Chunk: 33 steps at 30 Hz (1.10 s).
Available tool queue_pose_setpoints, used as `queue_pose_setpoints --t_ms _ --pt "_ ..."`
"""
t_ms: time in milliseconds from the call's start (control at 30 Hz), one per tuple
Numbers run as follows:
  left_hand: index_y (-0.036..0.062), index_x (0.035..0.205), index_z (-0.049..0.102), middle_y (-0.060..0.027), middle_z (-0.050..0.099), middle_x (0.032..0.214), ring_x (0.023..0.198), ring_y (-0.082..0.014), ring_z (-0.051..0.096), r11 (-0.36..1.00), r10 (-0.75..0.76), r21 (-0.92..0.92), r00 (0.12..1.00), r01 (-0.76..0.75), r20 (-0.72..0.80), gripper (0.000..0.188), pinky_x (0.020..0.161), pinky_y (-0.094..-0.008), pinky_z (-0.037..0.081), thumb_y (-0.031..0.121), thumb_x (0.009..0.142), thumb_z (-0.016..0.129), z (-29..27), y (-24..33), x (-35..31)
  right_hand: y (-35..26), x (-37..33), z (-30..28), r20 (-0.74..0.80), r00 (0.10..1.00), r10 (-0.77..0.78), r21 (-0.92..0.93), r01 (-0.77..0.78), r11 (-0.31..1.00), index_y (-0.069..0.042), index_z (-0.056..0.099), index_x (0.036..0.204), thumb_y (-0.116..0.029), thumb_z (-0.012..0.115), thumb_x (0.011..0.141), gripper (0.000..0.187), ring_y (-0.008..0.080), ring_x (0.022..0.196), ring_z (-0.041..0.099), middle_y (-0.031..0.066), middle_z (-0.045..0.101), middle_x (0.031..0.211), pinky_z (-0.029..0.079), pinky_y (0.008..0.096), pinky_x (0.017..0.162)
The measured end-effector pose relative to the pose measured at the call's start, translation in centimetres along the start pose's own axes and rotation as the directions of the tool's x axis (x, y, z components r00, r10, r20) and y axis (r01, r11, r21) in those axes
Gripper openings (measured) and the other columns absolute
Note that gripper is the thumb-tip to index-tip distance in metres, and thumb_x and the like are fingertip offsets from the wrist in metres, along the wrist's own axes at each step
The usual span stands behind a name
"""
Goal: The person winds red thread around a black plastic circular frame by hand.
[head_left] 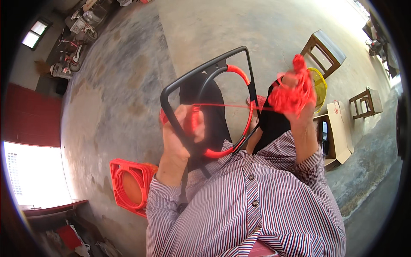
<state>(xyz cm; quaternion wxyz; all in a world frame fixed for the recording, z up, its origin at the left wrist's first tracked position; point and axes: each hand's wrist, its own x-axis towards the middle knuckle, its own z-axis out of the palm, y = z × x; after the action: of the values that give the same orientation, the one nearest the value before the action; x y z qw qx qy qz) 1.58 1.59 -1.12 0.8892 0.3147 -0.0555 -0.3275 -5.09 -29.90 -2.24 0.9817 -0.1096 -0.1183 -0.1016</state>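
My left hand (174,139) grips one side of a black four-sided frame (204,67) that has a ring inside it, held over my lap. Red cord (245,76) is wound closely around much of the ring, while its upper left stretch shows bare black. In my right hand (302,118) is a loose bundle of red cord (291,94), its edges smeared by motion. A single red strand (229,105) runs taut across the frame between the two hands. On the floor to my left lie red frames (114,171) with round openings, apparently stacked.
A wooden stool (329,48) and a smaller stool (372,104) stand to the right. Nearer are an open cardboard box (340,139) with a dark device in it, and a yellow bag or basket (320,88). Bikes (73,60) line the far left wall.
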Motion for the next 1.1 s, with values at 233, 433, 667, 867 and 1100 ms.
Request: queue_pose_setpoints --t_ms 233,433,667,867,1100 --pt "0.0010 0.093 0.065 -0.0068 0.053 0.057 0.039 -0.0138 0.039 0.982 -0.156 0.079 0.973 0.172 -0.169 0.036 0.034 -0.0258 0.027 0.035 0.096 0.053 0.4 0.4 0.9 5.7 -2.4 -1.0 -0.443 0.894 0.067 -0.450 -0.286 0.846 -0.002 0.056 0.103 -0.035 0.067 0.090 0.038 0.0161 0.068 0.062 0.0055 0.064 0.082 0.054 0.0330 0.064" --pt "-0.0003 0.090 0.065 -0.0091 0.053 0.056 0.039 -0.0144 0.040 0.973 -0.205 0.068 0.962 0.220 -0.178 0.034 0.035 -0.0264 0.027 0.032 0.090 0.055 1.4 0.7 0.5 6.4 -2.1 -6.0 -0.137 0.990 -0.025 -0.837 -0.129 -0.532 -0.002 0.055 0.091 -0.032 0.078 0.074 0.041 0.0297 0.070 0.065 0.0151 0.064 0.076 0.052 0.0377 0.063" --pt "-0.0075 0.125 0.055 -0.0228 0.063 0.112 0.059 -0.0182 0.055 0.975 -0.061 0.209 0.996 0.073 -0.067 0.040 0.046 -0.0253 0.037 0.021 0.097 0.052 3.7 -0.6 -0.4 9.5 -0.2 -3.1 -0.214 0.975 0.063 -0.855 -0.156 -0.495 -0.006 0.063 0.086 -0.040 0.076 0.075 0.039 0.0295 0.082 0.066 0.0126 0.066 0.088 0.051 0.0397 0.071" --pt "-0.0017 0.120 0.060 -0.0263 0.063 0.099 0.058 -0.0231 0.057 0.983 -0.143 0.127 0.988 0.135 0.051 0.053 0.045 -0.0287 0.041 0.042 0.095 0.042 4.4 -2.0 -0.8 9.2 2.3 2.4 -0.114 0.965 0.236 -0.838 -0.221 0.499 -0.004 0.067 0.105 -0.030 0.077 0.078 0.038 0.0170 0.095 0.061 0.0038 0.061 0.106 0.048 0.0301 0.083" --pt "-0.0074 0.117 0.053 -0.0211 0.062 0.084 0.058 -0.0246 0.058 0.980 -0.196 -0.040 0.981 0.196 0.011 0.057 0.047 -0.0313 0.043 0.042 0.089 0.048 4.9 -2.5 0.0 7.3 0.4 2.9 -0.102 0.946 0.307 -0.656 -0.296 0.694 0.001 0.062 0.114 -0.009 0.071 0.082 0.035 0.0158 0.104 0.059 0.0050 0.060 0.115 0.046 0.0300 0.090"
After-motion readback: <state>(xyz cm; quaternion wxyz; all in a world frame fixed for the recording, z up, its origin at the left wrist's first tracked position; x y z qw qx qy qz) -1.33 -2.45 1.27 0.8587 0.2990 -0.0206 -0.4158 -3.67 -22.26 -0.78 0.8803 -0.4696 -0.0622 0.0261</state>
